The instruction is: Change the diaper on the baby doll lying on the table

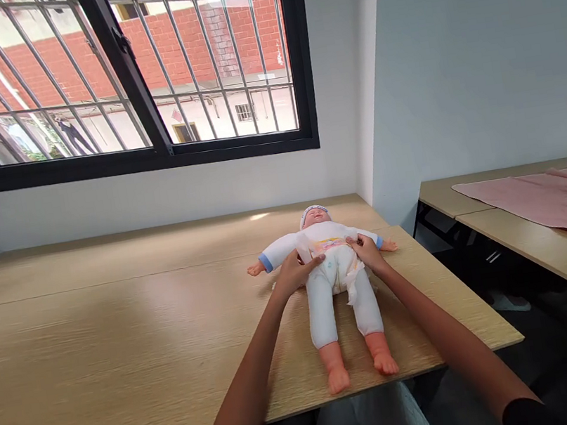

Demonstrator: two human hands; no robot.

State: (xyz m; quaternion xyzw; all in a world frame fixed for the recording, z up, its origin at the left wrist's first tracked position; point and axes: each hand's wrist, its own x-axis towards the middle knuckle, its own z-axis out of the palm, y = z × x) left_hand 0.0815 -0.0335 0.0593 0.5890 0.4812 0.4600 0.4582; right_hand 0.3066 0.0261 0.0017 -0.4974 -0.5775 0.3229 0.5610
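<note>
A baby doll (323,313) in a white outfit with blue cuffs lies on its back on the wooden table (138,348), feet towards me. Around its hips is a white diaper (337,265) with a coloured band at the waist. My left hand (296,271) is closed at the diaper's side edge on the left, thumb lying over its front. On the opposite side, my right hand (367,251) pinches the diaper's edge near the waist. A loose, crumpled flap hangs between the doll's thighs, towards the right leg.
A second table (510,228) stands to the right across a gap, with a pink cloth (543,202) spread on it. Behind the doll are a wall and a barred window (246,145). The near table edge runs just beyond the doll's feet.
</note>
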